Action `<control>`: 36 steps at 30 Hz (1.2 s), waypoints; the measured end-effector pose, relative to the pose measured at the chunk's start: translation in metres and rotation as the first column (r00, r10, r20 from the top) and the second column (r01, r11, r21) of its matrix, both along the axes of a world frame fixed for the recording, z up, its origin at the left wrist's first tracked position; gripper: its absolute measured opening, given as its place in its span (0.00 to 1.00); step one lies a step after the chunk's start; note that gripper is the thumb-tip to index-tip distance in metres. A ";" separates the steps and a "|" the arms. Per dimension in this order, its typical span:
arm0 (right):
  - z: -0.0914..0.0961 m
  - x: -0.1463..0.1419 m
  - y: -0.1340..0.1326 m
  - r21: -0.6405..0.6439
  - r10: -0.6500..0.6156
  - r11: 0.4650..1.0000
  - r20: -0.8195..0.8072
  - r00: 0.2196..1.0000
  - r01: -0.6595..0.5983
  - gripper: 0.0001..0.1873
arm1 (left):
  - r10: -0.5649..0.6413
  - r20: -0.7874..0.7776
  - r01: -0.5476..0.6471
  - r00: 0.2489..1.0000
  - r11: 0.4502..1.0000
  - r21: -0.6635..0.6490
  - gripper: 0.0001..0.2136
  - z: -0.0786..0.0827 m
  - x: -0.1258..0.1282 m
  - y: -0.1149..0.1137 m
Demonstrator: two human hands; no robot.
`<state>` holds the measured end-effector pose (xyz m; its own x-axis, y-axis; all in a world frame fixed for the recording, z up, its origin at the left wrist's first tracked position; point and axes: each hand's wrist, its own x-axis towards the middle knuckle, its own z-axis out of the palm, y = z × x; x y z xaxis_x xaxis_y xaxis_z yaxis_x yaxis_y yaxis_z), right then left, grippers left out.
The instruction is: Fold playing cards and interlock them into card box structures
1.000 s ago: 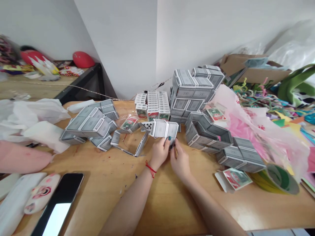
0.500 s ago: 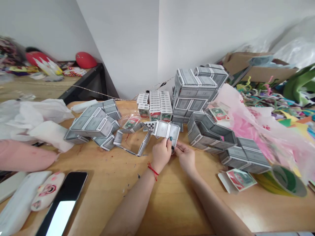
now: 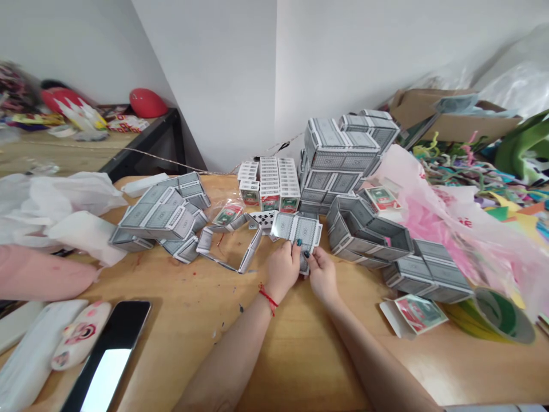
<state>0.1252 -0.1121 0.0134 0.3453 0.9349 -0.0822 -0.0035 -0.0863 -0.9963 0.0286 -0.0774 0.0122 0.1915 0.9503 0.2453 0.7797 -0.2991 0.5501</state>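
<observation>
Grey-backed playing cards (image 3: 295, 227) are joined in a small piece at the middle of the table. My left hand (image 3: 283, 266), with a red string bracelet at the wrist, is closed on its near left side, thumb on top. My right hand (image 3: 322, 274) pinches the near right side of the same piece. Just behind lies a loose playing card (image 3: 262, 218), face up with black pips. A bent frame of joined cards (image 3: 253, 252) stands open-centred on the left. Farther left is a stack of folded card blocks (image 3: 160, 212).
Small card boxes (image 3: 270, 183) stand in rows at the back, beside a tall stack of card blocks (image 3: 338, 149). On the right are a hollow card ring (image 3: 364, 232), an opened card box (image 3: 418, 313) and a yellow-green tape roll (image 3: 493, 315). A phone (image 3: 111, 349) and another person's arm (image 3: 43, 272) are at left.
The card piece has turned flatter and slid slightly right. My right hand has moved up onto its near edge, its thumb now showing on top. More of the face-up card shows.
</observation>
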 end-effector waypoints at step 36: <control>-0.009 0.003 0.032 0.281 -0.063 0.944 0.668 0.742 -0.173 0.10 | -0.237 0.544 0.092 0.805 0.956 0.280 0.10 0.001 -0.007 -0.007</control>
